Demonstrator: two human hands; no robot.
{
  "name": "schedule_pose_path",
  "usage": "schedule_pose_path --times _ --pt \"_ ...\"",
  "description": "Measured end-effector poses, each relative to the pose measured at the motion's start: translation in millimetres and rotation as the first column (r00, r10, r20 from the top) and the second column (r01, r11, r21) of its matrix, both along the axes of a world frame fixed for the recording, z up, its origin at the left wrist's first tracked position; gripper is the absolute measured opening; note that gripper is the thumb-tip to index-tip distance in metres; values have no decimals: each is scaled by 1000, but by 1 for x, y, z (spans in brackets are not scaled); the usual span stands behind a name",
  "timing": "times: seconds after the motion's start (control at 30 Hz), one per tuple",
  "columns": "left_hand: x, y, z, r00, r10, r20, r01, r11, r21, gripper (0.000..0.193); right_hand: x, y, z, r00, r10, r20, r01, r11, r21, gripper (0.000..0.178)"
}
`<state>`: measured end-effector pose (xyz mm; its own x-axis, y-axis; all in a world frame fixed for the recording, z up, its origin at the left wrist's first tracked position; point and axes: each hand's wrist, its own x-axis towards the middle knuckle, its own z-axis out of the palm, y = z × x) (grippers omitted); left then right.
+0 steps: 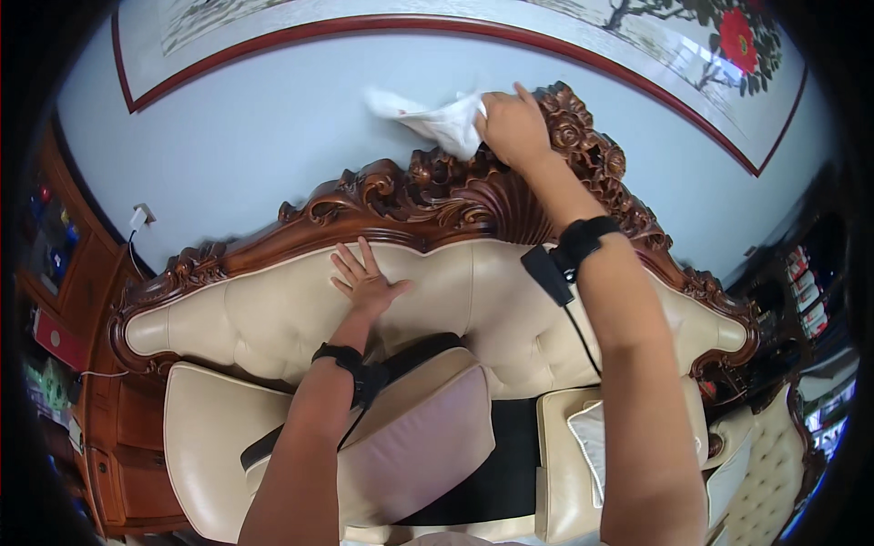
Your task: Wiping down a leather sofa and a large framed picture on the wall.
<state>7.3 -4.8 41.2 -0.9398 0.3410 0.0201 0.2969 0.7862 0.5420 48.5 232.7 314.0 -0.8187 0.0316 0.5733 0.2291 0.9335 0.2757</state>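
Note:
A sofa with a cream tufted backrest [273, 282] and a dark carved wooden crest [382, 200] stands against the wall. High at the crest, my right hand [516, 127] grips a white cloth [437, 118], whose loose end flares out to the left, blurred by motion. The cloth hangs in front of the carving, and I cannot tell whether it touches the wood. My left hand [371, 284] is spread flat on the cream backrest, below the carved edge, holding nothing. Both forearms wear a black strap with a small black box.
One seat cushion [419, 446] lies tilted, baring the black seat base [496, 464]. A white pillow [590, 446] rests at right. Above hangs a red-framed painting [364, 25]. A wooden cabinet [137, 455] stands left, a wall socket [143, 216] above it. Another tufted seat [765, 473] is right.

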Motion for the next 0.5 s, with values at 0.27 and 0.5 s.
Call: schedule_pose_path --times 0.27,0.5 --pt "-1 4 5 1000 -11 -16 12 1000 8 139 -26 -58 -65 974 187 -130 -141 943 302 24" --pt "-12 -2 -11 993 61 -98 -63 998 -14 141 45 -38 -150 958 285 -44 -265 930 255 45"
